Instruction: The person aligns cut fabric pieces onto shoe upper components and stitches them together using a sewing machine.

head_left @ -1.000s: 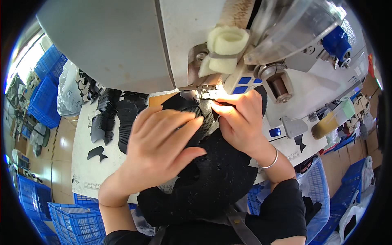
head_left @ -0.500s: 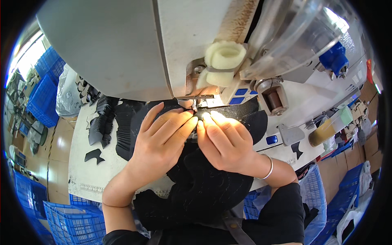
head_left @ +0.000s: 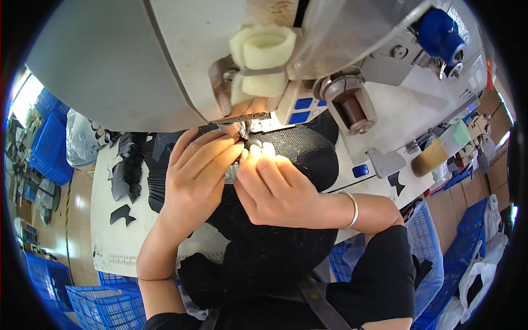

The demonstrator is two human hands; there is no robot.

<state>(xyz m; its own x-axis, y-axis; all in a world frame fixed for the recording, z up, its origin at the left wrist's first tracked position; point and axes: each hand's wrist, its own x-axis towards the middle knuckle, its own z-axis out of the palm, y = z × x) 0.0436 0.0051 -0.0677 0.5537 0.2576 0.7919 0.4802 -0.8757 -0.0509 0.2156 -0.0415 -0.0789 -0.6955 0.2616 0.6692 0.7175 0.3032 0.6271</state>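
Black mesh fabric (head_left: 300,148) lies under the lit needle area of a sewing machine (head_left: 110,60), and its dark folds hang down toward my lap. Close to the presser foot (head_left: 242,131), my left hand (head_left: 198,173) pinches the fabric's edge with thumb and forefinger while its other fingers lie along the cloth. My right hand (head_left: 278,184), with a bangle at the wrist, is closed on the same fabric just right of the left fingertips. The two hands nearly touch. Bright lamp light washes out the right fingertips, and the seam beneath them is hidden.
Stacks of cut black pieces (head_left: 127,176) lie on the white table (head_left: 148,242) at left, beside one loose piece (head_left: 122,215). A reddish-brown thread bobbin (head_left: 352,107) sits at right, near a bottle of yellowish liquid (head_left: 432,159). Blue crates (head_left: 104,305) stand around the table.
My view has shifted, so machine and hands sit further left in the picture. The right hand has turned slightly with its fingers more curled. Both hands keep hold of the fabric.
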